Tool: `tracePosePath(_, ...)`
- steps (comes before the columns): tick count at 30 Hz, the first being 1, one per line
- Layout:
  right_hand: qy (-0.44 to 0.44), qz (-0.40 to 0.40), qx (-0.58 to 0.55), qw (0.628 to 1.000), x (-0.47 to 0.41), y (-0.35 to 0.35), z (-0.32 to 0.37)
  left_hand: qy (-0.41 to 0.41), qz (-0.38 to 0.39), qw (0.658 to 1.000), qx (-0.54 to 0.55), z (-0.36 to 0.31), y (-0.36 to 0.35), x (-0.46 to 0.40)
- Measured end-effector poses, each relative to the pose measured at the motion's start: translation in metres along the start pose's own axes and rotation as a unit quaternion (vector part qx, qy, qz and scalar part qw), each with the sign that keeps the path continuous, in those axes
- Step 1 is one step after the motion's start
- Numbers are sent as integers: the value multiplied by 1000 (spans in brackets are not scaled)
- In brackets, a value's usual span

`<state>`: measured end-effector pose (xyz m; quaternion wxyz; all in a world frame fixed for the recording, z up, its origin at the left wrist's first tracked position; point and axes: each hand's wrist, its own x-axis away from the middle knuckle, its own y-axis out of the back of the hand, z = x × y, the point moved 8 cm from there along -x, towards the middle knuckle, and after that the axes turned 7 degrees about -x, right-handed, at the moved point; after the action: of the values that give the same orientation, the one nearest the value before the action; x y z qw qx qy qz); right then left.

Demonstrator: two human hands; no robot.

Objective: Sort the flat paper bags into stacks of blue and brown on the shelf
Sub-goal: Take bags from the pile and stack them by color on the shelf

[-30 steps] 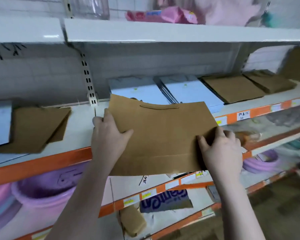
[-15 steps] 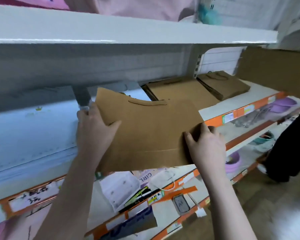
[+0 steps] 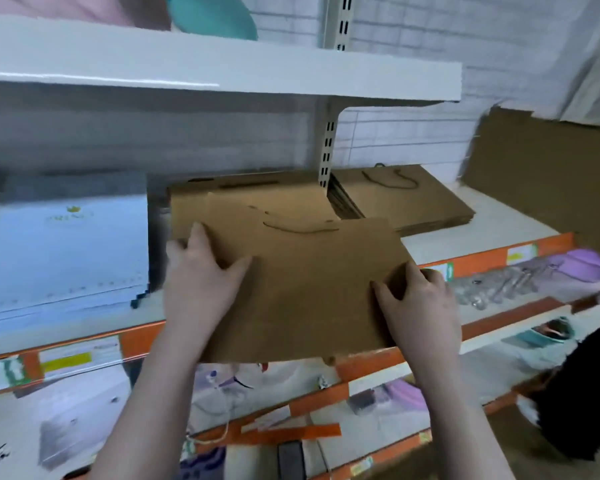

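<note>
I hold a flat brown paper bag [image 3: 312,282] level at the front of the white shelf [image 3: 492,226]. My left hand [image 3: 201,282] grips its left edge with the thumb on top. My right hand [image 3: 420,306] grips its right edge the same way. The bag's far end overlaps a stack of brown bags [image 3: 243,199] lying on the shelf. A second brown stack [image 3: 406,199] lies to the right of the shelf upright. A stack of blue bags [image 3: 66,251] lies to the left.
A white shelf [image 3: 222,64] hangs close overhead. A slotted upright [image 3: 326,157] stands between the two brown stacks. A brown board [image 3: 548,174] leans at the right. Lower orange-edged shelves [image 3: 361,362] hold small goods. A dark shape [image 3: 582,400] is at lower right.
The view has swung to the right along the shelf. Both hands have carried the brown bag rightward, from in front of the blue stacks to over a brown stack.
</note>
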<state>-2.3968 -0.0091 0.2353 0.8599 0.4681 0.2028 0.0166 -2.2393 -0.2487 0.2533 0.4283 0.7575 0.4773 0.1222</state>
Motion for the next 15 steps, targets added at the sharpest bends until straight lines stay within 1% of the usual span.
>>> tracePosePath(3, 10, 14, -6, 1000, -37, 2, -30, 24, -13, 1000, -5, -34, -24, -1)
tracePosePath(6, 19, 26, -35, 999, -74, -3, -53, 35, -27, 999, -6, -62, -46, -10)
tracePosePath(9, 15, 42, -56, 997, -110, -13, -73, 31, -28, 999, 8, -86, -74, -27)
tracePosePath(15, 3, 45, -44, 998, -182, -19, -106, 15, -23, 998, 50, -139, -128, -68)
